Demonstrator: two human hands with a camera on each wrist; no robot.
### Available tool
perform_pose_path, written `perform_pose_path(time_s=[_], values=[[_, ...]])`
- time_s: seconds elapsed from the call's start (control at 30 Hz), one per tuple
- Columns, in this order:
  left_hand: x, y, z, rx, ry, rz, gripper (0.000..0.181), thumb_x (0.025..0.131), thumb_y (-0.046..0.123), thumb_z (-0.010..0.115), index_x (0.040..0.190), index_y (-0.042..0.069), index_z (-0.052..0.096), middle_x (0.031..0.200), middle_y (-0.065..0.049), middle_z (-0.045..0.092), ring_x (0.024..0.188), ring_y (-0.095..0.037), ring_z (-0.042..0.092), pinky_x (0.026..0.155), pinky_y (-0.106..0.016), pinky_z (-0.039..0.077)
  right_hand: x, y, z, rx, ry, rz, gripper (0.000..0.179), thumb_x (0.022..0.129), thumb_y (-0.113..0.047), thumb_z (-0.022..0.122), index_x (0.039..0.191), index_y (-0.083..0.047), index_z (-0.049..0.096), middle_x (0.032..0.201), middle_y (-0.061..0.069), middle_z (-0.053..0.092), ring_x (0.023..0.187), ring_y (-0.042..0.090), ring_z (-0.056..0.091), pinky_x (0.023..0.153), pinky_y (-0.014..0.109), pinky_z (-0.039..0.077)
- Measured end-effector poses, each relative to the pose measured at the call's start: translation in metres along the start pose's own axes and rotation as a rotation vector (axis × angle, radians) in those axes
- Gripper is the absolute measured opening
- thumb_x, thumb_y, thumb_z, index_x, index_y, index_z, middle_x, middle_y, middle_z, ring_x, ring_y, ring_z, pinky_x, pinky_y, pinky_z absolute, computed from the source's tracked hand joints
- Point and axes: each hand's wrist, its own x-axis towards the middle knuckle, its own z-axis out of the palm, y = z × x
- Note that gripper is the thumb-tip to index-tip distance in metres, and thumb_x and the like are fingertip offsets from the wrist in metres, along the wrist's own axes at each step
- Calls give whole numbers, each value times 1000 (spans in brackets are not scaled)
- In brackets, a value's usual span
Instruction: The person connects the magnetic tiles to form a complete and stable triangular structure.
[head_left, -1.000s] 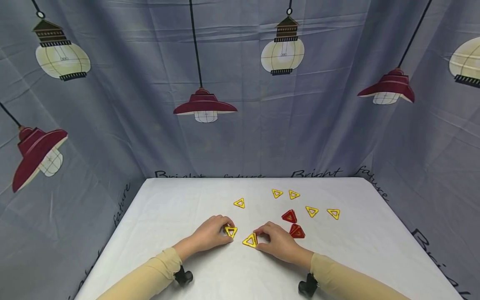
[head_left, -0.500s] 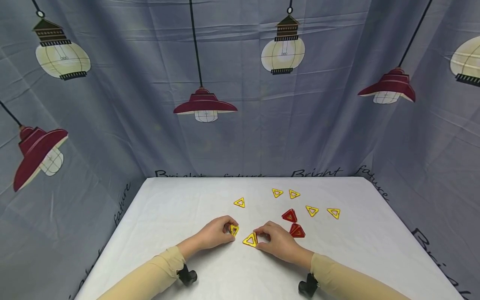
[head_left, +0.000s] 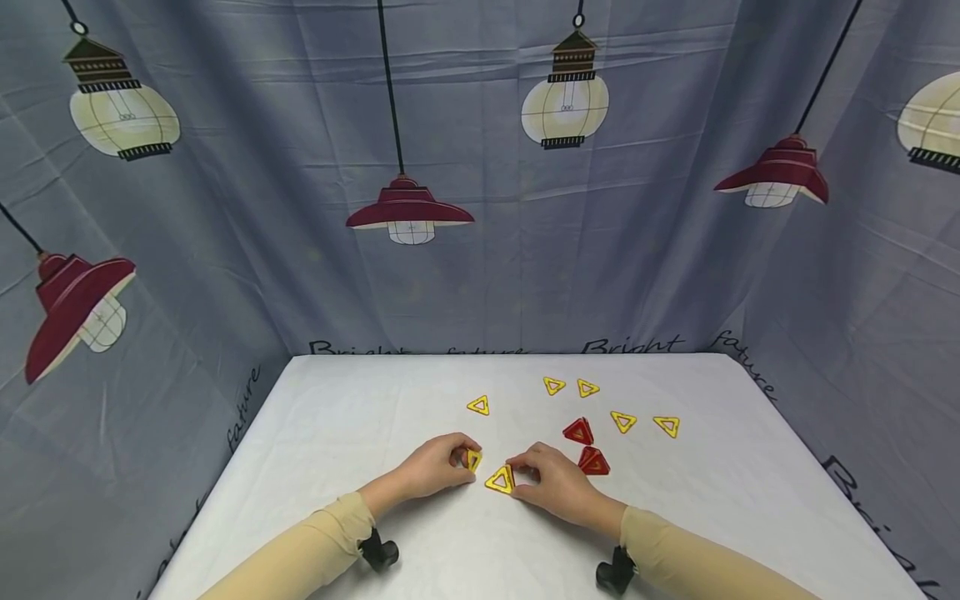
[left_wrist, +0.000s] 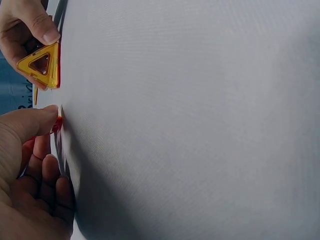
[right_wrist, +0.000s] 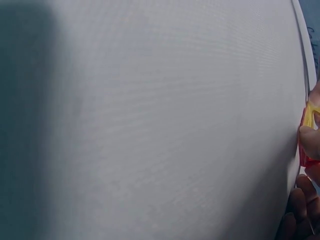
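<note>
Partly spread, left fingers pinching triangle, right fingers another

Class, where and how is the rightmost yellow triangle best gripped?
Probably by its outer edges: the yellow triangle lies flat, so pinch one side and the opposite corner. Come from above and the right, since the next yellow piece lies left.

Creased grey-blue fabric curtains printed with 3 dark-red dome-shaped lamps, 3 cream round lanterns and black cursive lettering border the left, right and far sides of a white flat table.
</note>
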Motion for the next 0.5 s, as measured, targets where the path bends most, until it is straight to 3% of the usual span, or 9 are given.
perform_pose_path(time_s=[0.5], values=[[8, 8, 4, 29, -46, 41, 38, 88, 12, 79, 126, 9, 72, 92, 5, 63, 79, -6, 52, 72, -26, 44, 4, -5, -4, -19, -14, -6, 44, 84, -27, 85, 125, -17, 75, 94, -14, 57, 85, 8, 50, 75, 26, 49]])
